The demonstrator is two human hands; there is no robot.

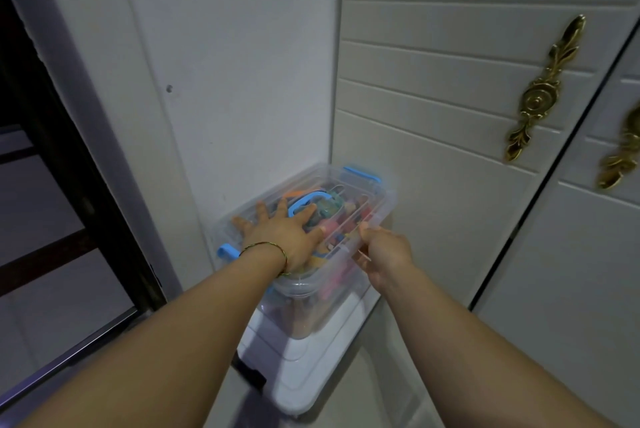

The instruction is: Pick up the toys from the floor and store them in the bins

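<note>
A clear plastic bin (375, 205) with a blue handle (304, 203) and blue latches is full of colourful toys (337, 225), seen through its lid. It stands on a larger white bin (311, 368) in the corner. My left hand (280, 231) lies flat with spread fingers on the lid, next to the blue handle. My right hand (382, 249) grips the lid's right edge with curled fingers.
A white wall lies behind the bins. A white wardrobe door (450, 150) with a gold handle (540, 91) stands to the right. A dark-framed doorway (69, 219) is on the left. Pale floor shows below the white bin.
</note>
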